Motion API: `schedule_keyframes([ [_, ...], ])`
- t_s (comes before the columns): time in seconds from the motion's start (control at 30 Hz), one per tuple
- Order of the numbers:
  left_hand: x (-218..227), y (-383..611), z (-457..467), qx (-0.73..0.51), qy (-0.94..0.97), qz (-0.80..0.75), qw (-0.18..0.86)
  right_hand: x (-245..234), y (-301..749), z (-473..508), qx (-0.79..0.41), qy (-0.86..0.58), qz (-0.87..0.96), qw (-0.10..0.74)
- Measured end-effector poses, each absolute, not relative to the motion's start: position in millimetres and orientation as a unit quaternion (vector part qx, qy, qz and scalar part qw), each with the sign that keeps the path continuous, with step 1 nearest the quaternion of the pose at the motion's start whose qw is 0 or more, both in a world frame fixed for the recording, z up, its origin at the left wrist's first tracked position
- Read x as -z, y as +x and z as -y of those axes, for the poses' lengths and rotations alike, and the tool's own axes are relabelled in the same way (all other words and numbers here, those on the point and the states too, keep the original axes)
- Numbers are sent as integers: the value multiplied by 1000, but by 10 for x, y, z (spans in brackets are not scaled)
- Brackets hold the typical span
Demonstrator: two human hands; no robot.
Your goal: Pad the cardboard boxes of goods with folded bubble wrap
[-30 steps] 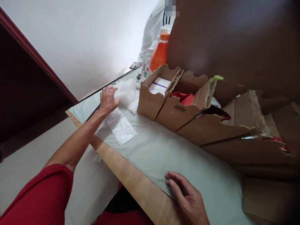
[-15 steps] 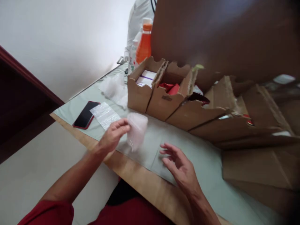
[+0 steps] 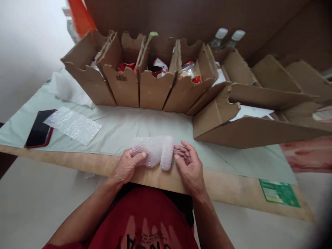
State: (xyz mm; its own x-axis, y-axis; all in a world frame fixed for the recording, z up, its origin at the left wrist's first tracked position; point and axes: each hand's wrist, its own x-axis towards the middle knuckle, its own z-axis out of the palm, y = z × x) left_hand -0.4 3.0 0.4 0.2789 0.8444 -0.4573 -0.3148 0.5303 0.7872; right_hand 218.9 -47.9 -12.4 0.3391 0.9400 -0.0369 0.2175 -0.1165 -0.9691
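A piece of bubble wrap (image 3: 153, 148) with its right end rolled up lies low over the table's front edge. My left hand (image 3: 127, 166) pinches its left end, thumb on top and fingers underneath. Beside the rolled end, my right hand (image 3: 190, 166) has its fingers curved and apart, with nothing visible between them. Whether its fingertips touch the roll I cannot tell. Another flat strip of bubble wrap (image 3: 75, 126) rests to the left, its corner over a black phone (image 3: 40, 129) with a red edge.
Cardboard bins (image 3: 153, 91) holding packets line the back of the table. A larger carton (image 3: 220, 121) juts forward on the right. Crumpled plastic wrap (image 3: 68, 90) sits at the left, and two white-capped bottles (image 3: 220, 34) stand behind. A green label (image 3: 280, 193) is on the front edge.
The view has swung to the right. The bubble wrap, earlier hanging from my left hand, is now stretched out sideways with its rolled end at my right hand.
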Motion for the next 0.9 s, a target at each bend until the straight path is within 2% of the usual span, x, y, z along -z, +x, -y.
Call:
schedule_keyframes([
  [0.1,-63,25,4,-380,305,-462,741,70,2385,667,-236,-707,447,494],
  [0.2,-114,29,39,-392,312,-484,718,-101,2306,781,-114,-672,563,468],
  [0.27,-124,26,54,-394,314,-495,708,-176,2155,718,-81,-604,679,410],
  [0.33,-119,-6,52,-392,322,-500,702,-157,2046,552,-75,-574,751,318],
  [0.4,-103,-93,30,-401,340,-519,674,-47,2059,364,-57,-616,749,238],
  [0.5,-55,-326,-19,-419,357,-566,614,170,2291,233,-6,-714,674,189],
  [0.67,5,-670,-73,-403,354,-621,571,273,2676,471,3,-766,613,193],
  [0.9,-150,-612,-350,-373,541,-635,406,133,2832,813,-35,-758,550,348],
])
